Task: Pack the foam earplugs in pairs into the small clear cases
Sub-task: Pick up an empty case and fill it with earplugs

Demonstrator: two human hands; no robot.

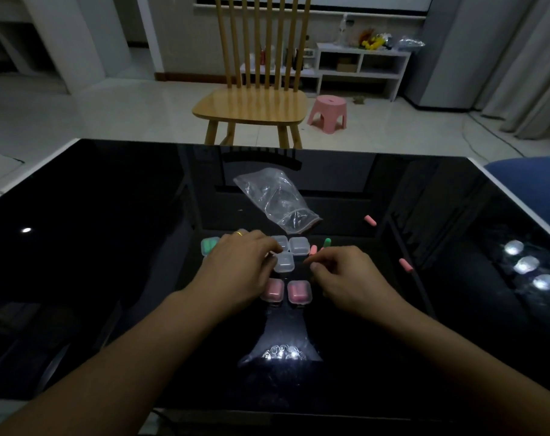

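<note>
left hand (239, 265) pinches a clear case (283, 262) on the desk (110, 247). right hand (346, 278), at its 3 o'clock, curls its fingers; whether it holds anything i cannot tell.

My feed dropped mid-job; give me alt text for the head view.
Both hands work over small cases on a black glass table: the left hand holds an empty clear case, the right hand hovers beside it. Two cases hold pink earplugs; loose earplugs lie right.

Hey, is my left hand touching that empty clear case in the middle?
Touching. In the head view the left hand's fingertips sit on the left edge of the empty clear case, with no gap showing between them.
</note>
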